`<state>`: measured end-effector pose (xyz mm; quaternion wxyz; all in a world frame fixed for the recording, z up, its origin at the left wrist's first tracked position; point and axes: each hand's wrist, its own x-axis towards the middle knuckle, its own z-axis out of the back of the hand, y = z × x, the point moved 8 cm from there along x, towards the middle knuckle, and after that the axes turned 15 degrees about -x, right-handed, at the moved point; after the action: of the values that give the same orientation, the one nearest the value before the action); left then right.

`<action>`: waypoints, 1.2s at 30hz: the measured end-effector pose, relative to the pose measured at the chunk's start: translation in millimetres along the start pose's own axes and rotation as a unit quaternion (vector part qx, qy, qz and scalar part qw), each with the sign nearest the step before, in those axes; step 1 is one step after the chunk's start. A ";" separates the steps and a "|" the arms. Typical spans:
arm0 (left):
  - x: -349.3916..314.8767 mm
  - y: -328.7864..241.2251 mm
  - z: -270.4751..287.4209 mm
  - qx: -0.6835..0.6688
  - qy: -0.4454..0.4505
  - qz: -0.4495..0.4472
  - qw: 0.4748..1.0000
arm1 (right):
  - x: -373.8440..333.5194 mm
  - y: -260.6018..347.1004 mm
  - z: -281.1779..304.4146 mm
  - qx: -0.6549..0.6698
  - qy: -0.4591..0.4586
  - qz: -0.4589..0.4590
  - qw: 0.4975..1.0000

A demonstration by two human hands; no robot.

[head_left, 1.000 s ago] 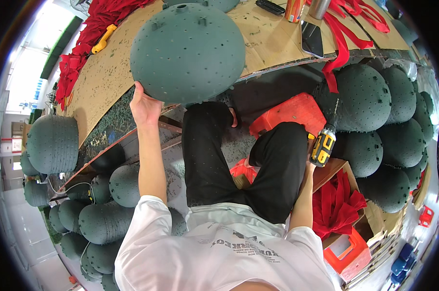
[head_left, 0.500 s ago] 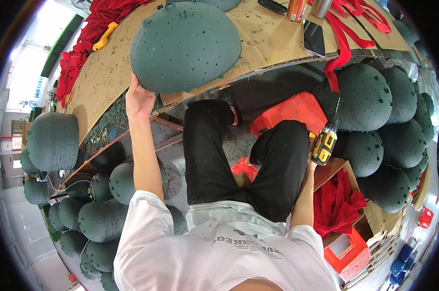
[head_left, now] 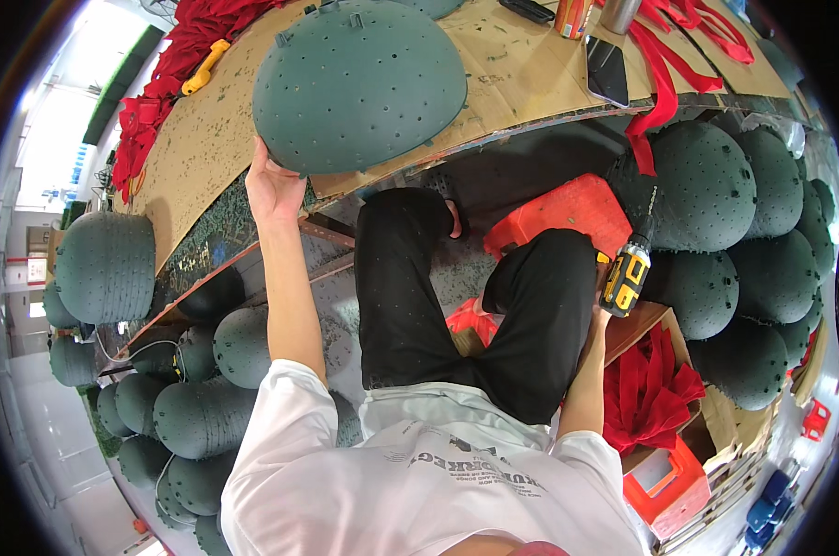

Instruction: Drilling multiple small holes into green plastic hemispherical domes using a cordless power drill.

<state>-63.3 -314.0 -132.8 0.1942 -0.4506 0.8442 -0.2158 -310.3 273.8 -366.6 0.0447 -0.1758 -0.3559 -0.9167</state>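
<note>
Left grip (head_left: 276, 193) pinches the green dome (head_left: 359, 93) at its near-left rim; dome is at near edge of worktop (head_left: 217, 232). Right grip (head_left: 602, 301), partly hidden, holds yellow-black drill (head_left: 626, 278), pointing far.

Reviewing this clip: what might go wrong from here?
1. Only the left hand supports the green dome, near its rim, so it might slip or turn.
2. The drill in the right hand appears beside a dangling red ribbon; if they are truly close, which one view cannot settle, the bit could snag it.
3. The phone lies near the table's edge and might get knocked off.
</note>
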 end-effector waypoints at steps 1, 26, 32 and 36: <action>-1.1 -0.4 -0.8 -0.003 0.000 -0.006 1.000 | -0.1 0.6 -0.7 0.001 0.002 0.000 1.000; 12.0 -21.4 13.4 0.031 -0.011 -0.001 0.999 | 6.1 16.7 -3.0 0.009 0.034 -0.005 0.999; 1.4 -5.9 11.2 -0.109 0.030 0.014 0.993 | 6.7 26.1 -5.2 0.013 0.045 -0.001 0.999; -7.8 5.0 16.3 -0.114 0.010 0.008 0.993 | 8.3 32.7 -6.7 0.016 0.054 0.003 0.998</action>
<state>-54.1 -308.0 -148.0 0.1353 -0.4608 0.8688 -0.1209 -313.3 245.4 -347.4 0.0698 -0.1264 -0.3668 -0.9190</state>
